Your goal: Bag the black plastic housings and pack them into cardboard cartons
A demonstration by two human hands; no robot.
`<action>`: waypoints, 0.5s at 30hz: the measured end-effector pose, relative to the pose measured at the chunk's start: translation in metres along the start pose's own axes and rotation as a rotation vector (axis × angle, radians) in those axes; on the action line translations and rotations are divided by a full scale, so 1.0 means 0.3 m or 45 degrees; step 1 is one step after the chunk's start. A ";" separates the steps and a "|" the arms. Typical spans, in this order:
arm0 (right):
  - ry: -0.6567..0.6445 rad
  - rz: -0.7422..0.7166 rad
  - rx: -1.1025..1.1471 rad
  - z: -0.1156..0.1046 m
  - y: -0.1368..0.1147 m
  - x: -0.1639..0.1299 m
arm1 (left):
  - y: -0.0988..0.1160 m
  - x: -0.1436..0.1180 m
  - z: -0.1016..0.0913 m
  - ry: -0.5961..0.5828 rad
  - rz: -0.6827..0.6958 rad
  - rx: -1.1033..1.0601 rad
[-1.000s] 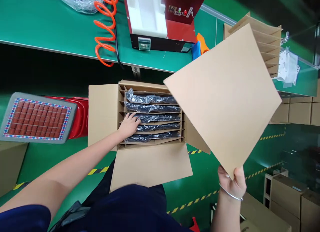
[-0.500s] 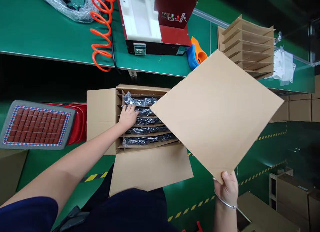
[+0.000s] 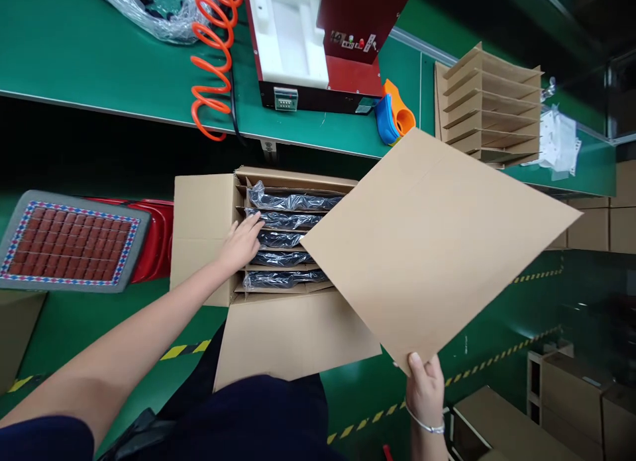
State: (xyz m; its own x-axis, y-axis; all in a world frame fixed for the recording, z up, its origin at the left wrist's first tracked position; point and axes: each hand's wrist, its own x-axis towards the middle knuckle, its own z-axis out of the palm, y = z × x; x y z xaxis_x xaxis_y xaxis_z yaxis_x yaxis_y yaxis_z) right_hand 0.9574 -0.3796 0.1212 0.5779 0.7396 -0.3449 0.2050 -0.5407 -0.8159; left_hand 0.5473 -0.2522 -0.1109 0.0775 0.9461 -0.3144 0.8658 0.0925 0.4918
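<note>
An open cardboard box [image 3: 203, 229] stands on the green floor in front of me, its flaps spread out. Cardboard dividers inside it hold several dark items wrapped in clear plastic [image 3: 291, 201]. My left hand [image 3: 241, 242] rests flat, fingers apart, on the left end of the wrapped items. My right hand [image 3: 422, 388] pinches the near corner of a large flat cardboard sheet [image 3: 437, 242]. The sheet hangs tilted over the right part of the box and hides that side.
A green workbench [image 3: 99, 63] runs across the back, carrying a red machine [image 3: 342, 44] with a white foam insert, an orange coiled hose [image 3: 211, 57] and a cardboard divider rack [image 3: 489, 106]. A patterned seat pad [image 3: 69, 239] lies left. Cardboard boxes [image 3: 571, 381] stand at lower right.
My right hand has brought the cardboard sheet down and to the left, so it now covers more of the box. My left hand has shifted slightly on the wrapped items.
</note>
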 end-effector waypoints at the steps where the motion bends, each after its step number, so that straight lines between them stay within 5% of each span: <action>1: -0.016 0.030 -0.026 0.007 0.024 -0.017 | -0.009 -0.048 0.019 -0.009 -0.002 -0.029; 5: -0.100 0.097 -0.134 0.036 0.096 -0.058 | -0.035 -0.186 0.087 -0.189 -0.005 -0.107; 8: -0.115 0.077 -0.194 0.019 0.101 -0.042 | 0.003 -0.223 0.042 -0.195 -0.056 -0.219; 12: 0.054 -0.040 -0.242 -0.022 0.083 0.006 | 0.191 -0.279 -0.212 -0.055 0.056 -0.684; 15: 0.192 -0.140 -0.236 0.015 0.118 -0.002 | 0.361 -0.388 -0.433 -0.155 0.646 -1.171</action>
State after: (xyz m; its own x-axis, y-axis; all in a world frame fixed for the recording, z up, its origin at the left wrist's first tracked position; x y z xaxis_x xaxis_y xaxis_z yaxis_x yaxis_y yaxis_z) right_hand 0.9606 -0.3973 0.0905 0.6525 0.7375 -0.1743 0.4063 -0.5345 -0.7411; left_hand 0.5679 -0.3120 0.0845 0.4183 0.9071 0.0464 0.0143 -0.0577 0.9982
